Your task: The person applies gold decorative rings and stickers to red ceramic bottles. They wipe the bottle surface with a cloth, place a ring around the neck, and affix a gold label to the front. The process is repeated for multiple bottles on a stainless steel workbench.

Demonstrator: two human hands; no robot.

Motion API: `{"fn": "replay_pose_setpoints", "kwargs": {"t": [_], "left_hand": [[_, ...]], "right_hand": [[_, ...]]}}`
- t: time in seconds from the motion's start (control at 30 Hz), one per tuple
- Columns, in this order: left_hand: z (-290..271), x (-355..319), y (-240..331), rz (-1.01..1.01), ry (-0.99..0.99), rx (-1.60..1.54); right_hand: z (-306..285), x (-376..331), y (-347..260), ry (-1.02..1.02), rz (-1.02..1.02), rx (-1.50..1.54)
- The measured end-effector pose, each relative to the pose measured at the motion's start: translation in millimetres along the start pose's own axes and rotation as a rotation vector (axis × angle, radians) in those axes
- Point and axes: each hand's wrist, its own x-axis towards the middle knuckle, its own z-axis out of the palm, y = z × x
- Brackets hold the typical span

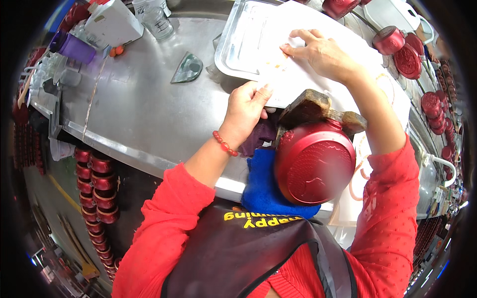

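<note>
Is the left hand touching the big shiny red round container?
Apart. The head view shows the left hand up and left of the red round container, with purple cloth visible in the gap between them.

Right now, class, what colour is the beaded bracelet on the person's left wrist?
Red; the bracelet shows best in the head view, the only one.

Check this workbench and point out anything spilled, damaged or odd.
A pointed, dark-green translucent piece lies on the silver metal table, resembling a broken shard, though damage isn't certain. Faint orange patches show on the large white sheet by the right hand; whether spills or markings, I cannot tell.
</note>
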Motion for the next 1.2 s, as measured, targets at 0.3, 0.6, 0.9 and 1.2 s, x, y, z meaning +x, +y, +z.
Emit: {"fn": "replay_pose_setpoints", "kwargs": {"t": [0.3,0.6,0.9,1.2], "left_hand": [[-2.5,0.1,3.6,0.026,-0.015,0.003],[0.7,-1.6,6.5,0.01,0.024,0.018],[-4.5,-3.6,-0.2,0.042,-0.015,0.007],[-4.1,-21.0,19.6,0.19,0.148,0.424]], "right_hand": [[-2.4,-38.7,53.7,-0.242,0.425,-0.177],[-6.4,-115.9,91.6,-0.149,0.748,-0.24],[42.1,-132.9,100.8,0.35,1.36,1.075],[23.6,-211.9,107.7,0.615,1.245,0.77]]}}
